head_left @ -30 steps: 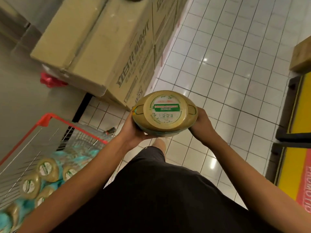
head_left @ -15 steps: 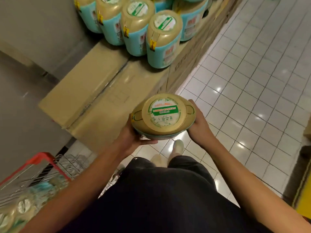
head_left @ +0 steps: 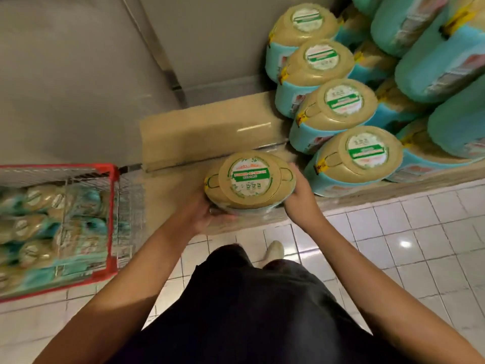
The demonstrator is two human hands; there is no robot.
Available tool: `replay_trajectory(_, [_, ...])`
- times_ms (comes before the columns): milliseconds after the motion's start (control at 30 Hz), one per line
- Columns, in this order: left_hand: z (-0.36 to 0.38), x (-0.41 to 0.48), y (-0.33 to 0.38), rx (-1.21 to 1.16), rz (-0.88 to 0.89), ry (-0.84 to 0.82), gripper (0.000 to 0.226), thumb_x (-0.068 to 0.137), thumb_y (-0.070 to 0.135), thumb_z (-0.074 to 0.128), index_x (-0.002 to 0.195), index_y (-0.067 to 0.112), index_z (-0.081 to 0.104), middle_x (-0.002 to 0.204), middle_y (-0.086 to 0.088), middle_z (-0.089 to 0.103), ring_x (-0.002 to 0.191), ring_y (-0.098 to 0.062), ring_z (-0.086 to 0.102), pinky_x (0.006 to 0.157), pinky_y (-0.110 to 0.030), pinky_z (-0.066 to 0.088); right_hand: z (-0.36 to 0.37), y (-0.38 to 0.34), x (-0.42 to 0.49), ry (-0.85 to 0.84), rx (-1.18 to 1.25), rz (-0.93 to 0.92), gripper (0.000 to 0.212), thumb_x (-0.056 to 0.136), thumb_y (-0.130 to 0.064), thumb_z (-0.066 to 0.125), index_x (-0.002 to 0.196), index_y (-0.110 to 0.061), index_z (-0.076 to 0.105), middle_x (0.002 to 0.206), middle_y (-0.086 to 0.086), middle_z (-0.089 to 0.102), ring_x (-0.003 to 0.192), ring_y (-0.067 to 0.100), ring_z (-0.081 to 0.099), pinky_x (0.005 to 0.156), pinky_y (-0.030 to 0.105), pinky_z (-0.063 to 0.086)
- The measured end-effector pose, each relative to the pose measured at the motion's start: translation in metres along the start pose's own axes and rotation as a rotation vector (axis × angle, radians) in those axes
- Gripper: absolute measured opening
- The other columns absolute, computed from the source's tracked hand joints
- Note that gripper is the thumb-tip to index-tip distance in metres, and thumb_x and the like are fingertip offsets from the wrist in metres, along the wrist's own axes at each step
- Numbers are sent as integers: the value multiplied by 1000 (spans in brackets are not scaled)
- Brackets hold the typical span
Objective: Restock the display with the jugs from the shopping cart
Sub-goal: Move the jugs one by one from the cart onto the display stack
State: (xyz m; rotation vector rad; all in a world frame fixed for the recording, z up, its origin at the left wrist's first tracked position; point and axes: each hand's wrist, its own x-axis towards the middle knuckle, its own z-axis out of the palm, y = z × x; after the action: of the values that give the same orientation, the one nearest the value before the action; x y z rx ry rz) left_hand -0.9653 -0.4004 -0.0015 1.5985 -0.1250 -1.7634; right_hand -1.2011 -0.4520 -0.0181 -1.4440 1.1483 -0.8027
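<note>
- left hand (head_left: 206,215) cups the jug (head_left: 249,179) from below-left, fingers curled under its base
- right hand (head_left: 298,194) grips the jug's right side, fingers wrapped round it
- jug is upright, cap up, over the front part of the cardboard display (head_left: 207,132); contact unclear
- right of jug: row of stocked jugs (head_left: 338,107) on the display, nearest just beside it
- left of jug: red shopping cart (head_left: 113,206), more jugs (head_left: 39,227) lying inside, blurred
- below jug: tile floor (head_left: 393,258)

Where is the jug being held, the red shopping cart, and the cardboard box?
held jug (head_left: 249,177): head view, on its round top label.
shopping cart (head_left: 113,206): head view, on the red rim's right side.
cardboard box (head_left: 210,130): head view, on its bare top.
</note>
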Motion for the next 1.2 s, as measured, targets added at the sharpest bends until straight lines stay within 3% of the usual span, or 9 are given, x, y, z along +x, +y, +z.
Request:
replay_trajectory(167, [4,-1,1,-100,58,116,24,107,34,51,111,25,73,96,-5,81,85,-28,78,81,-55,64,3,2,37,-120,-78,34,21,96,3,60,110,-12,64,111,11,67,111,29,64,100,49,53])
replay_trajectory(300, [7,1,-1,-163,42,188,26,110,33,47,113,22,71,94,-4,81,95,-29,74,86,-57,62,3,-6,43,-64,-86,103,33,91,-8,69,120,-21,57,126,11,58,111,-5,57,97,13,45])
replay_trajectory(400, [13,4,-1,-157,51,198,29,111,28,44,109,20,71,100,-7,78,97,-29,72,70,-48,65,14,-4,28,76,53,287,34,89,-15,68,115,-29,51,128,8,60,101,-16,57,85,3,43])
replay_trajectory(567, [14,17,22,-64,93,133,37,108,18,45,91,21,77,82,-10,55,72,-25,56,80,-55,64,39,2,28,177,376,501,34,98,-18,58,129,-29,61,139,8,65,131,26,61,115,50,47])
replay_trajectory(633, [15,27,40,-2,124,92,26,108,13,46,105,17,71,65,-14,59,52,-11,58,93,-59,59,47,1,48,223,512,516,34,100,-19,57,132,-25,66,129,6,72,123,27,66,107,50,53])
replay_trajectory(700, [18,42,64,4,129,114,24,111,17,41,115,13,65,87,-40,55,48,-18,68,97,-61,56,56,-2,71,279,630,500,36,100,-15,53,133,-23,67,120,4,75,113,23,67,94,41,53])
replay_trajectory(800, [23,72,105,-7,74,171,35,112,33,37,114,13,66,119,-38,61,91,-49,68,84,-57,62,66,-9,107,355,687,478,38,103,-10,48,136,-17,64,119,6,75,111,22,67,92,36,55])
replay_trajectory(933, [28,115,154,1,61,162,47,109,55,38,112,19,68,113,-21,76,77,-30,79,56,-41,64,70,-17,168,404,669,477,40,106,-10,43,143,-4,56,133,17,69,126,33,64,111,48,51])
replay_trajectory(1200, [34,162,226,-34,112,224,45,105,59,45,96,17,59,89,-11,66,74,-35,69,43,-46,59,87,-30,243,480,686,445,40,109,-11,41,146,-1,52,142,22,62,135,34,58,118,55,43])
